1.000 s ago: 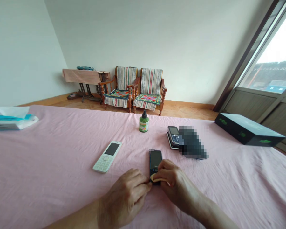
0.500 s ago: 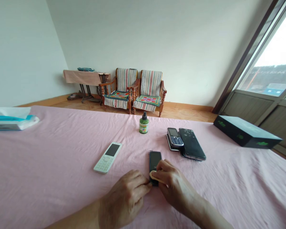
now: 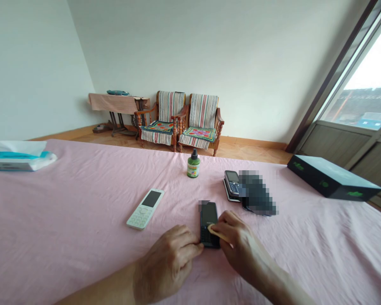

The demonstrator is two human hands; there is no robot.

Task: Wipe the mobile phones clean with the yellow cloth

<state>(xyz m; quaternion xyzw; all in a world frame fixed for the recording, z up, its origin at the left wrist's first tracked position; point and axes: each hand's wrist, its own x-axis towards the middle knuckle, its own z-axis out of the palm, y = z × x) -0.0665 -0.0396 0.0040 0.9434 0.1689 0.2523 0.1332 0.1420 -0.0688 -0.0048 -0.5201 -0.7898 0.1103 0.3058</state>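
Note:
A black keypad phone (image 3: 208, 216) lies face up on the pink cloth between my hands. My left hand (image 3: 169, 260) is closed, with its fingertips gripping the phone's lower left corner. Pinched in my right hand (image 3: 241, 237) is a thin pale yellow sponge pad (image 3: 216, 231), which touches the right side of the keypad. To the left rests a white keypad phone (image 3: 145, 209), also face up. A green bottle (image 3: 193, 164) with a black cap stands upright beyond the black phone.
At the right, a silver and dark keypad phone (image 3: 231, 182) lies stacked on another device beside a blurred dark object (image 3: 258, 195). A black box (image 3: 332, 176) sits at the table's right edge, a tissue pack (image 3: 22, 156) at the far left. Two wooden chairs (image 3: 198, 120) stand beyond.
My right hand has slid the pad rightward across the keypad, uncovering more of it. My left hand keeps its grip at the phone's corner. The view has shifted slightly.

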